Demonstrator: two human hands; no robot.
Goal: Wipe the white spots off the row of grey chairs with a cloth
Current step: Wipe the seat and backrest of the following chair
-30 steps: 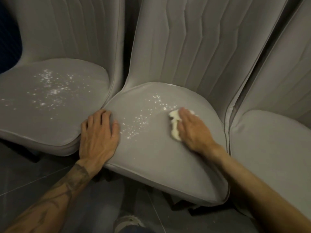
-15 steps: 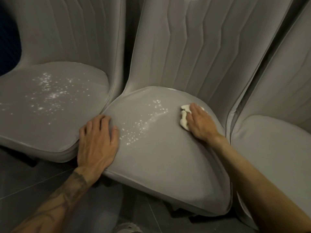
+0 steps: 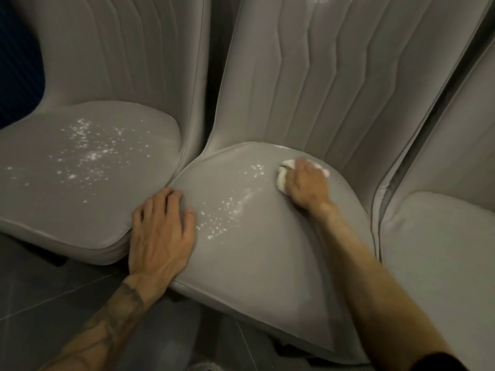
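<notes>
Three grey padded chairs stand side by side. On the middle chair's seat (image 3: 257, 269), white spots (image 3: 222, 215) lie in a band from the centre toward the back. My right hand (image 3: 305, 183) presses a crumpled white cloth (image 3: 282, 178) onto the back right of that seat, near the backrest. Flat on the seat's front left corner rests my left hand (image 3: 160, 234), fingers spread, holding nothing. The left chair's seat (image 3: 40, 204) carries a wide scatter of white spots (image 3: 91, 153). The right chair's seat (image 3: 439, 253) shows no spots.
Tall ribbed backrests (image 3: 308, 76) rise close behind the seats, with narrow gaps between the chairs. Dark tiled floor (image 3: 40, 295) lies below the seat fronts. A dark blue ribbed surface (image 3: 16, 76) shows at the far left.
My right hand has slid the cloth from the seat's middle right back toward the backrest, leaving a faint smear. The left hand has stayed in place.
</notes>
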